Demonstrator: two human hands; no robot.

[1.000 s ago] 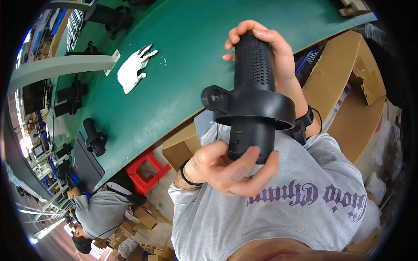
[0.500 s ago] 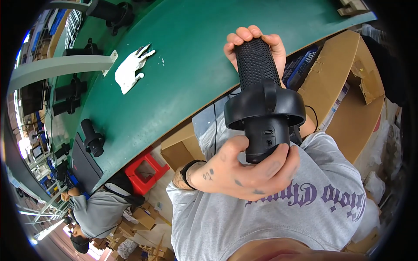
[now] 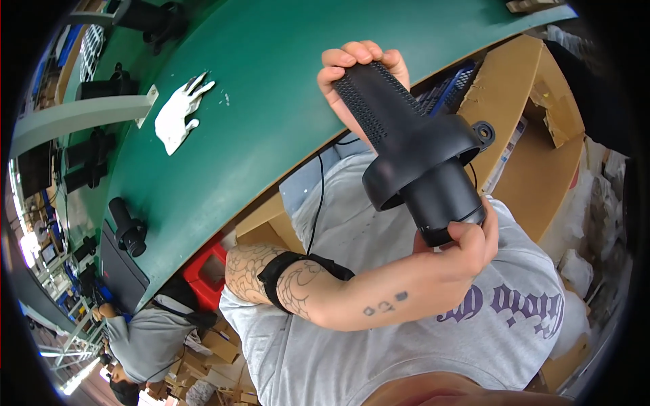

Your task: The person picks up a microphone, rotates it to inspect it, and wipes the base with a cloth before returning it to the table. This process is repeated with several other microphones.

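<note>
A black microphone (image 3: 440, 193) is held up before my chest, tilted, with its perforated grille end up and to the left. A wide black ring mount encircles its middle, and a small round lug sticks out at the ring's right. My right hand (image 3: 338, 71) is closed around the grille end, its fingertips curled over the top; the rest of that hand is partly hidden behind the microphone. My left hand (image 3: 470, 247) grips the smooth lower end between thumb and fingers, its forearm crossing in front of my shirt.
On the green table (image 3: 250, 101) lie a white glove (image 3: 175, 122) and a smaller black microphone-like piece (image 3: 126, 227). A pale metal arm (image 3: 88, 111) crosses the left side. Right stands an open cardboard box (image 3: 504, 81). A red stool (image 3: 206, 274) and another person (image 3: 149, 338) are at lower left.
The microphone has turned about its length and tilted, so the face with the ports no longer shows. My left hand has moved right along its lower end; my right hand stays on the grille.
</note>
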